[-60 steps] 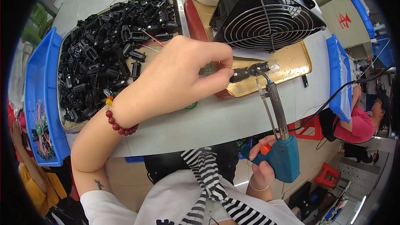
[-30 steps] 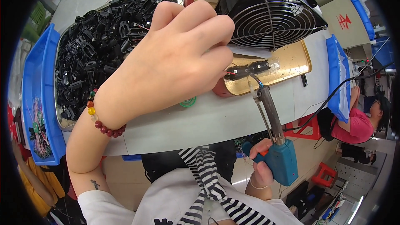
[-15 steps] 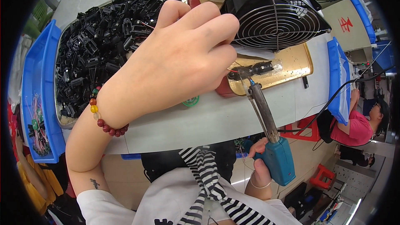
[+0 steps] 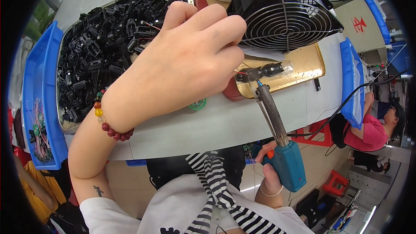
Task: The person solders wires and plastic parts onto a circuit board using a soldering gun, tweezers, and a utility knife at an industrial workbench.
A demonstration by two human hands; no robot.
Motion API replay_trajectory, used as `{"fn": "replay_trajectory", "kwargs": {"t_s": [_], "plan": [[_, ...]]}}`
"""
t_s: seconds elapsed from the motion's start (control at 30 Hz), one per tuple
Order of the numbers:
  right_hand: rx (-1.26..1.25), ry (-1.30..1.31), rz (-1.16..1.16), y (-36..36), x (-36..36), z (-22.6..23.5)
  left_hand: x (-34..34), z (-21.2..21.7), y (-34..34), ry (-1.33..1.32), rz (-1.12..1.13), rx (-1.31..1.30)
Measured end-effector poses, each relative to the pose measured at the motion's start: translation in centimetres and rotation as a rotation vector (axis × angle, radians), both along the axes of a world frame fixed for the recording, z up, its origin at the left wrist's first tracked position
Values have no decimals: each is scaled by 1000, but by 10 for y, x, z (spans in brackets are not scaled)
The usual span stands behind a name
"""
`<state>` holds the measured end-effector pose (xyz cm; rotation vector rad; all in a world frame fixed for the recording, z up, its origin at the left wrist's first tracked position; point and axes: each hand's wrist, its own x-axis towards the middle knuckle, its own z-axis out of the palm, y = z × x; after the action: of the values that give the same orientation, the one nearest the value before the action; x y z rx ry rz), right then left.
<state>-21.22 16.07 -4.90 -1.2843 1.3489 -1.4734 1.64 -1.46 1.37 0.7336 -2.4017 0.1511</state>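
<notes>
My left hand [image 4: 190, 56] is closed with its fingers curled, over the near end of a black plastic part [image 4: 260, 73]. From under its fingers a thin red wire [image 4: 241, 72] runs to that part; the fingertips themselves are hidden. The black part lies on a gold-coloured metal tray [image 4: 305, 67]. My right hand [image 4: 269, 169] grips a teal soldering gun [image 4: 289, 164] by its handle, an orange trigger showing beside the fingers. The gun points up and away, its tip at or just short of the part's near edge; contact cannot be made out.
A metal tray of black plastic parts [image 4: 93, 56] stands at the left, beside a blue bin [image 4: 54, 117] with wires. Behind the gold tray is a black fan [image 4: 286, 21] with a wire guard. Blue bins [image 4: 353, 82] and a seated person [image 4: 372, 132] are at right.
My left hand and the black part have shifted slightly left. The soldering gun's tip has moved a little left and up, and my right fingers have moved so that the orange trigger shows.
</notes>
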Motion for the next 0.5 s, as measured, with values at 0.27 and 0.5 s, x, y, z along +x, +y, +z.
{"fn": "replay_trajectory", "kwargs": {"t_s": [0.27, 0.5], "plan": [[-15, 171, 124, 13, -26, -19, 0, 1, -1, 17, -11, -25], [60, -109, 10, 3, -4, 1, 0, -1, 0, 14, -9, -26]]}}
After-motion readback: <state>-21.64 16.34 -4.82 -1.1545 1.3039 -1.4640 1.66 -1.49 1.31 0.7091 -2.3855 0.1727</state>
